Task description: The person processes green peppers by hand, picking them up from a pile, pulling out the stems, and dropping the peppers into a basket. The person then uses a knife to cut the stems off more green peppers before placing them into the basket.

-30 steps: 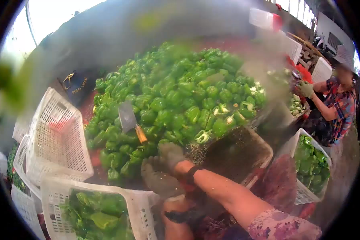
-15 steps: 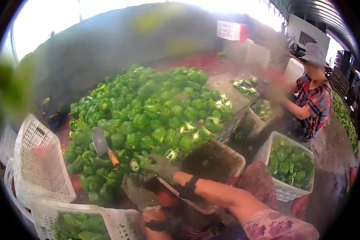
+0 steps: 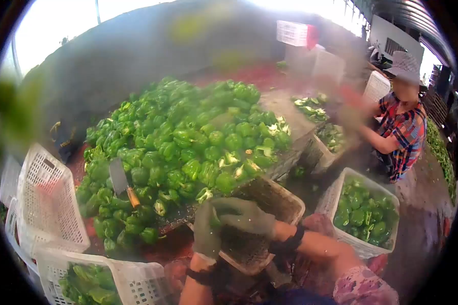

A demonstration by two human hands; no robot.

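My left hand [image 3: 207, 231] and my right hand [image 3: 248, 217], both in greyish-green gloves, are together above the near rim of a dirty, pale crate [image 3: 282, 197]. Between them shows a sliver of a green bell pepper [image 3: 215, 219]; the gloves hide most of it. Their fingers are closed and bent toward each other. Just beyond the hands lies a cut pepper [image 3: 204, 195] with its pale inside showing. A large heap of green bell peppers [image 3: 163, 147] spreads out ahead. On its left front rests a cleaver [image 3: 119, 178] with a wooden handle, touched by neither hand.
White basket [image 3: 51, 203] leans at left; another basket [image 3: 137, 282] with peppers stands at near left. At right is a crate [image 3: 336, 218] of peppers. A person [image 3: 399, 122] in a checked shirt and hat works beyond it, beside a crate of cut pieces [image 3: 332, 137].
Both hands have moved right from the heap's front edge and come together over the crate. The cleaver still lies on the peppers. The view has shifted slightly.
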